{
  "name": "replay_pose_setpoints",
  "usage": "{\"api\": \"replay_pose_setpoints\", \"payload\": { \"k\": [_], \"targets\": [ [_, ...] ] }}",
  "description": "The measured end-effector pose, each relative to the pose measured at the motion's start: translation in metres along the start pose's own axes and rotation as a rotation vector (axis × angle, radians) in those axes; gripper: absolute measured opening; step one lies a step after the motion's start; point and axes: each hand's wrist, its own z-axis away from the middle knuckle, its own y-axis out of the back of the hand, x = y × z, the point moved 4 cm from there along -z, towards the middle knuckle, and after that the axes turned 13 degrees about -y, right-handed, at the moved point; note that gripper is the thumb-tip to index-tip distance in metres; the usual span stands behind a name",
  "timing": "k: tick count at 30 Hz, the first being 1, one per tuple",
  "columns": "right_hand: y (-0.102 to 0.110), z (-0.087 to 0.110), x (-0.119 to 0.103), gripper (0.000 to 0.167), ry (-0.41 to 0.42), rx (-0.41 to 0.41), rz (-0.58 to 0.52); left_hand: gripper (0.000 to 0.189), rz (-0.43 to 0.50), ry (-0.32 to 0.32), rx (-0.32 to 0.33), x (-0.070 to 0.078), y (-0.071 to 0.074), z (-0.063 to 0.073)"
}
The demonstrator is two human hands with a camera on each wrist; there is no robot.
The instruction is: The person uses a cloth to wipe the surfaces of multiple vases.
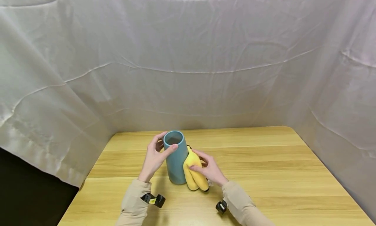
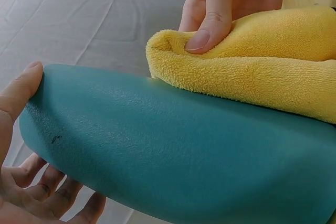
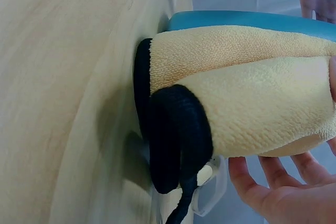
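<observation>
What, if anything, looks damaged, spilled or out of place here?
One small thing: a dark mark on the tall cylindrical blue-green vase, near its rim, beside the left hand. It breaks an otherwise plain surface; whether scuff or print, I can't tell. No spill shows, and the yellow plush banana bunch shows no tear.

On the table (image 1: 270, 173) before the curtain (image 1: 188, 92), the vase (image 1: 176, 165) is flanked at left by the left hand (image 1: 153, 158), at right by the toy bananas (image 1: 197, 177), then the right hand (image 1: 212, 169).
</observation>
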Motion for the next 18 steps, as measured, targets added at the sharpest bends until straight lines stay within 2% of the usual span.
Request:
{"api": "replay_pose_setpoints", "payload": {
  "k": [18],
  "targets": [
    [0.0004, 0.0002, -0.0015, 0.061, 0.011, 0.012, -0.007, 0.057, 0.013, -0.010, 0.004, -0.0003, -0.0001, -0.0006]
  ]
}}
